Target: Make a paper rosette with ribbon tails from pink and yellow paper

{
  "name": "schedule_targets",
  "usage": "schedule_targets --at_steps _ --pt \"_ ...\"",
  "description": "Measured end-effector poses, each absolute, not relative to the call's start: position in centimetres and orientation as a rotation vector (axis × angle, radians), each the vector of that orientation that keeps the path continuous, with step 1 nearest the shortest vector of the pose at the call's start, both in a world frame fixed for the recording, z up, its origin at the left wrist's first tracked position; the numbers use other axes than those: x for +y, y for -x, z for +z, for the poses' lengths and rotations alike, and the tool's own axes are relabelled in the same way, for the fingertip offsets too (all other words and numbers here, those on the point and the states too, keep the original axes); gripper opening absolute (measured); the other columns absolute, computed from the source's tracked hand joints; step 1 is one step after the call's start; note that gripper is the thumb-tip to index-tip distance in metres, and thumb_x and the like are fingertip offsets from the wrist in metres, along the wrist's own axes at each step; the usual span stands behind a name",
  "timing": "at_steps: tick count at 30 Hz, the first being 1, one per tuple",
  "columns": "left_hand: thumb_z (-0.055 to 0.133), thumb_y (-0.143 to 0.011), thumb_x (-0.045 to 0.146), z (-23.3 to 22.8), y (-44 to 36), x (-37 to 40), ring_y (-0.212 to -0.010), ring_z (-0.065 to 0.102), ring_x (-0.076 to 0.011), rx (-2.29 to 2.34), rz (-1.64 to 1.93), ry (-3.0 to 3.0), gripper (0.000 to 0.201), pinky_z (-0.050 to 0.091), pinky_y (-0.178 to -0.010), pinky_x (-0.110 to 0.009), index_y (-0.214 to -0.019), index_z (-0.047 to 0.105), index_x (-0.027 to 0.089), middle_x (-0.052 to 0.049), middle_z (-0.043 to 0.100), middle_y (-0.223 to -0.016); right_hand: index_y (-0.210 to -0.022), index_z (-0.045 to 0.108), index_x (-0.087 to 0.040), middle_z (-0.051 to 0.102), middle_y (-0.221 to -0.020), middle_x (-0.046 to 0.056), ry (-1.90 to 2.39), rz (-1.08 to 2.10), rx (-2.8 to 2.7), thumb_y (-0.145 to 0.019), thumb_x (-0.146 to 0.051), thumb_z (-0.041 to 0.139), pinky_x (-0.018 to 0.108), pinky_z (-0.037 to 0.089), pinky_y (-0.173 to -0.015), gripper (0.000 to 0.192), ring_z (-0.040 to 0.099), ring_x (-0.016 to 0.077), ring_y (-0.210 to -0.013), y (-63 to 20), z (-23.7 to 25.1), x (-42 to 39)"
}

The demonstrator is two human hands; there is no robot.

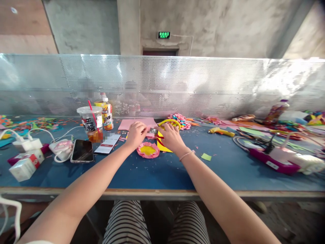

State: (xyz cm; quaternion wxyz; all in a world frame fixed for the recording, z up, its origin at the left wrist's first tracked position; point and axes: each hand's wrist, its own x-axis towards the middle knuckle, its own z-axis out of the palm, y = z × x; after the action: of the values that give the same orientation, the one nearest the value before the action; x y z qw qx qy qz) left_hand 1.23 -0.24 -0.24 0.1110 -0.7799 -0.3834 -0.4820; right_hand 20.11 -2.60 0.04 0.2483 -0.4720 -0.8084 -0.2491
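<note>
Head view. We see both arms stretched forward over the blue table (142,173). The left hand (136,134) lies knuckles up with its fingers curled down onto the pink paper (138,123) just beyond it; whether it pinches the sheet we cannot tell. The right hand (170,136), also palm down, rests on a yellow paper piece (162,146) that shows beneath it, fingers bent narrow; its grip is hidden. Between the two hands, slightly nearer the wearer, lies a pink and yellow paper flower (148,150), apart from both. Just beyond the right hand sits a yellow ring (169,122). Left of the left hand stand a plastic cup (90,122) with a red straw and a phone (82,150). Well right of the right hand lies a glue gun (221,131).
</note>
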Motion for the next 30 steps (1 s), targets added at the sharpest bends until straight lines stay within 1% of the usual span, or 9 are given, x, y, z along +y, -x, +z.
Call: schedule_targets --at_steps 4,7,12,15,18,21,23,26,30 --pt "0.046 -0.079 0.025 -0.6 0.1 1.1 -0.086 0.055 -0.0205 -1.345 -1.414 2.135 0.020 0.039 -0.081 -0.032 -0.068 0.061 0.017 -0.009 0.064 -0.079 -0.121 0.048 -0.026 0.048 -0.114 0.012 1.383 -0.613 -2.077 -0.069 -0.013 0.052 0.045 0.031 -0.088 0.054 0.042 0.0301 -0.105 -21.5 0.0 -1.7" --pt "0.048 -0.075 0.027 -1.4 1.3 2.7 -0.074 0.057 -0.0199 -1.575 -1.352 2.115 0.021 0.041 -0.072 -0.030 -0.065 0.062 0.016 -0.008 0.063 -0.070 -0.121 0.049 -0.026 0.049 -0.112 0.011 1.472 -0.506 -1.965 -0.068 -0.017 0.054 0.047 0.034 -0.086 0.053 0.046 0.0301 -0.103 -22.7 -0.2 -0.8" --pt "0.052 -0.067 0.021 -2.5 2.5 4.7 -0.078 0.059 -0.0198 -1.663 -1.378 2.184 0.014 0.041 -0.073 -0.028 -0.055 0.058 0.017 -0.006 0.063 -0.068 -0.120 0.047 -0.019 0.052 -0.113 0.012 1.450 -0.216 -1.875 -0.067 -0.026 0.056 0.041 0.040 -0.085 0.054 0.049 0.0262 -0.104 -23.9 -1.0 1.1" --pt "0.050 -0.070 0.026 -2.7 2.4 5.1 -0.070 0.059 -0.0187 -1.773 -1.574 2.184 0.016 0.043 -0.066 -0.028 -0.059 0.056 0.016 -0.005 0.061 -0.064 -0.121 0.044 -0.016 0.052 -0.117 0.013 1.337 -0.171 -1.915 -0.069 -0.026 0.053 0.039 0.039 -0.090 0.053 0.047 0.0241 -0.111 -23.8 -1.3 1.5" --pt "0.049 -0.073 0.029 -2.8 1.6 5.0 -0.062 0.058 -0.0149 -1.799 -2.014 2.272 0.016 0.044 -0.058 -0.025 -0.067 0.055 0.015 -0.003 0.060 -0.063 -0.121 0.042 -0.016 0.051 -0.119 0.013 1.223 -0.157 -1.997 -0.074 -0.026 0.049 0.039 0.036 -0.094 0.049 0.046 0.0233 -0.113 -23.3 -1.1 0.9" --pt "0.056 -0.069 0.034 -2.5 0.7 4.3 -0.056 0.058 -0.0117 -1.733 -2.465 2.350 0.019 0.045 -0.052 -0.023 -0.071 0.054 0.015 -0.001 0.059 -0.063 -0.121 0.042 -0.018 0.052 -0.117 0.012 1.132 -0.160 -2.069 -0.076 -0.026 0.046 0.039 0.035 -0.096 0.046 0.046 0.0226 -0.112 -22.7 -0.8 -0.1" --pt "0.061 -0.064 0.035 -2.2 0.2 3.6 -0.052 0.055 -0.0099 -1.686 -2.624 2.342 0.023 0.045 -0.050 -0.022 -0.071 0.054 0.014 0.000 0.057 -0.061 -0.120 0.042 -0.017 0.051 -0.117 0.012 1.094 -0.158 -2.101 -0.076 -0.026 0.046 0.039 0.036 -0.095 0.045 0.047 0.0224 -0.110 -22.4 -0.7 -0.5" --pt "0.063 -0.061 0.035 -1.6 -0.4 2.6 -0.046 0.051 -0.0080 -1.722 -2.702 2.291 0.024 0.043 -0.046 -0.020 -0.070 0.054 0.015 0.003 0.053 -0.057 -0.119 0.041 -0.016 0.050 -0.116 0.013 1.068 -0.149 -2.104 -0.075 -0.027 0.047 0.039 0.038 -0.092 0.046 0.048 0.0232 -0.109 -22.0 -0.6 -0.7" --pt "0.057 -0.065 0.036 -1.3 -0.8 1.7 -0.046 0.051 -0.0088 -1.689 -2.569 2.415 0.021 0.041 -0.045 -0.020 -0.068 0.053 0.016 0.003 0.051 -0.055 -0.113 0.043 -0.017 0.052 -0.112 0.012 1.052 -0.073 -1.992 -0.073 -0.026 0.049 0.039 0.040 -0.089 0.042 0.049 0.0232 -0.105 -21.1 -0.7 -0.7"
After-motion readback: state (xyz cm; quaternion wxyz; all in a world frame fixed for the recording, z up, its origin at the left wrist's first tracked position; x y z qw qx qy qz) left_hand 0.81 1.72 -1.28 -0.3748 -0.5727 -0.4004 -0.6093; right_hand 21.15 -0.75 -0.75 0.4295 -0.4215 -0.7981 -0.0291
